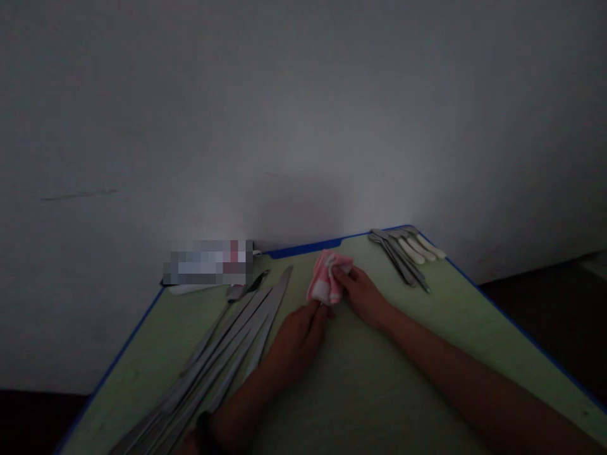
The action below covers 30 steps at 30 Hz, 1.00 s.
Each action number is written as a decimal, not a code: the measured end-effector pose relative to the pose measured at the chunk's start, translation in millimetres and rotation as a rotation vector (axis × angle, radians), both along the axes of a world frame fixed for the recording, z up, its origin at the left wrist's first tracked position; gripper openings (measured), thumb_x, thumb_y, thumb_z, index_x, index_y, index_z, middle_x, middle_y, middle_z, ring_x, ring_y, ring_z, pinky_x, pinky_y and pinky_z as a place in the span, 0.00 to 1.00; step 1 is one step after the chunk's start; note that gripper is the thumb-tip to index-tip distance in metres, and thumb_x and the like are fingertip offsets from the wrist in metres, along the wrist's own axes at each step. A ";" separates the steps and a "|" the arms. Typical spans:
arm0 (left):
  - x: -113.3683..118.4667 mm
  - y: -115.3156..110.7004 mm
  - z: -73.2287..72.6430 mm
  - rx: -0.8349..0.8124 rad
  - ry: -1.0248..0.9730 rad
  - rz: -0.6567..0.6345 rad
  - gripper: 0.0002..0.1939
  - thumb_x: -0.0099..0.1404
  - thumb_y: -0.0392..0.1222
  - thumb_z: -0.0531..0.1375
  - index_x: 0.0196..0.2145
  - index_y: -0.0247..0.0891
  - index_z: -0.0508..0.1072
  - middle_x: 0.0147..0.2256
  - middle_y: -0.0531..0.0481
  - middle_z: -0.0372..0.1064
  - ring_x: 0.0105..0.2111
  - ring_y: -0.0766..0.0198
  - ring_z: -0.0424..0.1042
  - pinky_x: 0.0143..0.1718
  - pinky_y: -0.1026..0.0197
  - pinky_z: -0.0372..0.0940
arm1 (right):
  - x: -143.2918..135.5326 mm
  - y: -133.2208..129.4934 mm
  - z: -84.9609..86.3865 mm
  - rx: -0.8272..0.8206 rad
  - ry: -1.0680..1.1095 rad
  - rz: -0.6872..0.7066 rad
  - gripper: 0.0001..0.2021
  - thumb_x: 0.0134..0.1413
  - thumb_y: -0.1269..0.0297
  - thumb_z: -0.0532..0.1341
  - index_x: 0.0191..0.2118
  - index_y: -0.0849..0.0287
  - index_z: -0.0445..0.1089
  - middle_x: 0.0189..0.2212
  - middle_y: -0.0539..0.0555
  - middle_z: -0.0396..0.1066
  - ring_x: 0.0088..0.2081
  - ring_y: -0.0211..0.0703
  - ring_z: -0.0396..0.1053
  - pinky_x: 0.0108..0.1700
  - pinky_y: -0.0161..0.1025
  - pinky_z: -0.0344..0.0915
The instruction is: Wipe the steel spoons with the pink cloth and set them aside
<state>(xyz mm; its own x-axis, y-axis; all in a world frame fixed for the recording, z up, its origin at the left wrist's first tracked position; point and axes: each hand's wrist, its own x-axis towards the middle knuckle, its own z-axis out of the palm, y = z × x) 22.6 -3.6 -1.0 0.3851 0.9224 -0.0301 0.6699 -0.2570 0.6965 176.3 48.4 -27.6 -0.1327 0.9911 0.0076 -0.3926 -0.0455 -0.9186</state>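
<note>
A pink and white cloth [324, 278] is bunched up over the middle of the green table. My right hand [363, 294] is closed on its right side, thumb pressed into the folds. Just below the cloth, my left hand [303, 332] is closed around something thin and pale that runs up into the cloth; the rest of it is hidden. Several long metal knives [251, 316] lie slanted on the left, partly behind my left forearm. At the back right lie several spoons and other metal cutlery [396, 256], beside pieces with white handles [417, 248].
The green table [379, 379] has a blue edge and stands against a grey wall. A blurred-out box or packet [208, 262] lies at the back left corner, with a white object [190, 289] beneath its front edge.
</note>
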 end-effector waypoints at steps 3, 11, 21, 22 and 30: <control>-0.1 -0.3 0.9 0.017 0.019 -0.005 0.18 0.70 0.46 0.43 0.36 0.38 0.69 0.23 0.52 0.67 0.21 0.64 0.65 0.23 0.65 0.56 | 2.3 -0.1 -2.9 0.034 -0.112 0.009 0.18 0.47 0.48 0.61 0.29 0.62 0.69 0.24 0.49 0.66 0.26 0.35 0.59 0.31 0.35 0.57; -0.2 -0.8 2.8 0.055 0.038 -0.025 0.17 0.69 0.45 0.44 0.36 0.38 0.70 0.28 0.50 0.70 0.26 0.63 0.68 0.27 0.64 0.57 | 1.0 0.2 -6.2 0.008 -0.006 0.046 0.19 0.47 0.47 0.61 0.31 0.61 0.68 0.24 0.50 0.67 0.27 0.37 0.62 0.32 0.37 0.59; -0.9 -0.1 0.1 0.058 0.052 -0.012 0.19 0.69 0.46 0.43 0.35 0.38 0.71 0.26 0.50 0.70 0.26 0.62 0.69 0.29 0.63 0.59 | 0.3 -2.3 5.2 -0.080 0.200 0.107 0.13 0.42 0.57 0.67 0.32 0.59 0.69 0.25 0.49 0.68 0.27 0.37 0.63 0.31 0.37 0.60; -0.9 0.0 -0.2 0.057 0.054 -0.012 0.19 0.69 0.46 0.43 0.35 0.38 0.71 0.26 0.50 0.70 0.26 0.62 0.69 0.29 0.63 0.59 | 0.6 -1.9 6.2 -0.095 0.215 0.106 0.13 0.42 0.58 0.68 0.33 0.59 0.69 0.26 0.49 0.68 0.28 0.37 0.64 0.32 0.37 0.61; -0.5 0.5 -2.0 0.053 0.030 -0.016 0.18 0.70 0.45 0.44 0.35 0.37 0.71 0.27 0.49 0.72 0.26 0.62 0.69 0.27 0.64 0.58 | 2.0 -0.8 6.1 -0.130 0.237 0.091 0.12 0.39 0.64 0.69 0.33 0.59 0.70 0.26 0.47 0.68 0.29 0.35 0.63 0.32 0.34 0.60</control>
<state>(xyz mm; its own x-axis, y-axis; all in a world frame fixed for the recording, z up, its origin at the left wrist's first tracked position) 22.1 -3.2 -3.0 0.3992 0.9169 0.0070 0.6857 -0.3036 0.6616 178.3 47.7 -21.4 -0.2310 0.9699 -0.0774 -0.5844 -0.2019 -0.7859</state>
